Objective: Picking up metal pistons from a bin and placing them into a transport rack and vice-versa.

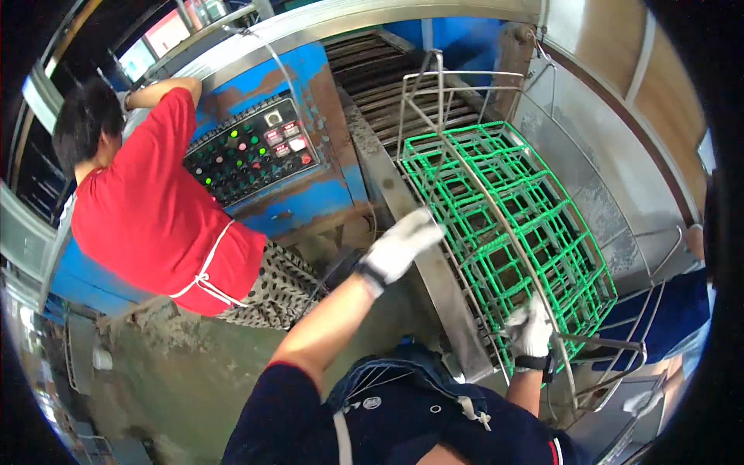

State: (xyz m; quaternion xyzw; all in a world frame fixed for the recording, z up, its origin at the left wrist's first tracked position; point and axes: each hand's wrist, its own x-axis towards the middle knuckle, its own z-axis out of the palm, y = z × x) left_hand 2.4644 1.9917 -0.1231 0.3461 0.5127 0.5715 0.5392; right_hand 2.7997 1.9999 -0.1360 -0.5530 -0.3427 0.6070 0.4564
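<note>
Light is uneven: the pale wall panel (pixel 608 46) beyond the right edge of the conveyor (pixel 443 306) is bright, while slats (pixel 364 66) at its far end sink into gloom. The left hand (pixel 399 246) looks blurred, its white glove nearly washed out. Small lamps glow on the control panel (pixel 252 151). Fisheye distortion bends outer lines toward a black rim.

Left hand (pixel 401 245) outstretched, right hand (pixel 530 328) lower (both white-gloved)

Slatted bed (pixel 372 74) (metal-edged); on it — a green wire rack (pixel 492 246).
</note>
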